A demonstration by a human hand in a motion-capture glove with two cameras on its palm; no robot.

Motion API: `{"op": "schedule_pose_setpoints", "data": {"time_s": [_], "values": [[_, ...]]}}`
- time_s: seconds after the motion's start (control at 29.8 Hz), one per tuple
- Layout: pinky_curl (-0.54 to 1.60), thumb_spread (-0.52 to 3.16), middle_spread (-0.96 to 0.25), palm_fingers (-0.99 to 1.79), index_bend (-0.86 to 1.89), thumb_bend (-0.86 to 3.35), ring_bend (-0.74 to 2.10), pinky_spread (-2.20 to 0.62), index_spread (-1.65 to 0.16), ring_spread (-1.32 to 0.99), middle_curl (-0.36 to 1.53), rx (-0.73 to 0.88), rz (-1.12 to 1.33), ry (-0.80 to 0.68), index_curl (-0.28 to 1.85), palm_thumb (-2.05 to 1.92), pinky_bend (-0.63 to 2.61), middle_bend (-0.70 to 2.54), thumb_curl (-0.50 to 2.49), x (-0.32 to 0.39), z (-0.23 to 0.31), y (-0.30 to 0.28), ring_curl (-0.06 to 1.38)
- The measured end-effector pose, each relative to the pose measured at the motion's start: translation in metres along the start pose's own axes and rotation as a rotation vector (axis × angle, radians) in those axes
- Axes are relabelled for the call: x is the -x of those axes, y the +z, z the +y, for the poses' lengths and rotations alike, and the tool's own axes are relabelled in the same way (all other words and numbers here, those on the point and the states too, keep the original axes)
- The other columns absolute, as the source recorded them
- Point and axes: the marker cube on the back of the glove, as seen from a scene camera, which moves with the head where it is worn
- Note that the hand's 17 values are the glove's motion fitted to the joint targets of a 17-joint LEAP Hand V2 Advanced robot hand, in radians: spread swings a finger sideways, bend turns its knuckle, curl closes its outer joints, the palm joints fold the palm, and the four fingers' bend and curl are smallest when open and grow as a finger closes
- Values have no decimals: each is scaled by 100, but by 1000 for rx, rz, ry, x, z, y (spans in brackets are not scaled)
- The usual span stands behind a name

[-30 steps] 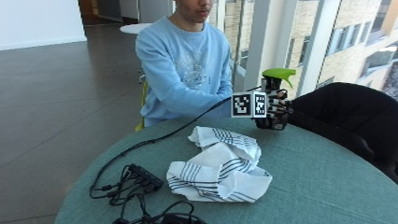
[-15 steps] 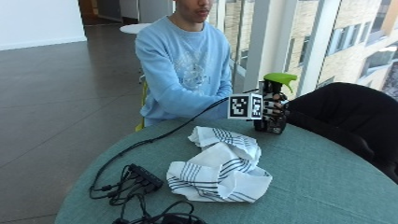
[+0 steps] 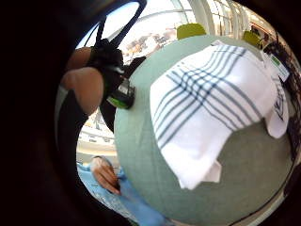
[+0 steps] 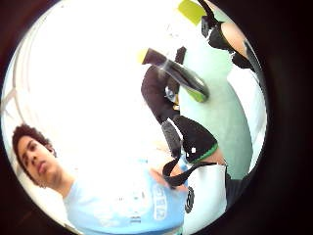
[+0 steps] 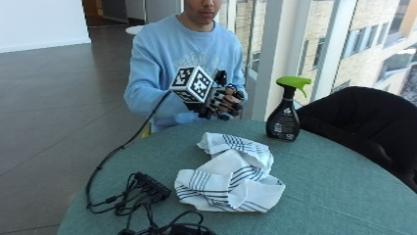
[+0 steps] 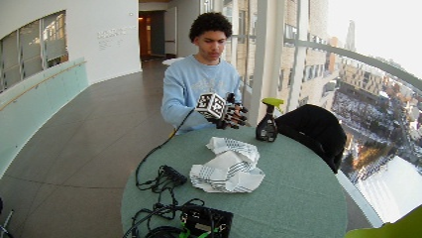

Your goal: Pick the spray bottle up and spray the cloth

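The black-gloved right hand [image 5: 218, 100] is raised above the table edge, fingers loosely curled, holding nothing. The dark spray bottle with a green trigger head [image 5: 285, 110] stands upright on the round green-clothed table [image 5: 338, 186], off the hand's fingertip side and apart from it. The crumpled white cloth with dark stripes [image 5: 229, 174] lies below and in front of the hand. Only the little-finger palm view shows the person's bare other hand [image 3: 106, 175], at the table's near edge.

a dark plastic spray bottle with a lime-green trigger head [image 5: 285, 111] stands upright at the table's far edge. a crumpled white cloth with dark blue stripes [image 5: 229, 173] lies mid-table, nearer.
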Motion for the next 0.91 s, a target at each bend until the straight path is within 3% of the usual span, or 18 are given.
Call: {"op": "schedule_pose_setpoints", "data": {"time_s": [0.37,0.91], "values": [[36,106,-8,81,14,-2,26,18,-31,-2,44,-65,369,121,31,71,20,27,37,-80,118,-72,35],[33,108,-9,82,16,-2,21,19,-31,-2,43,-41,495,112,33,73,17,26,35,-102,130,-84,34]]}}
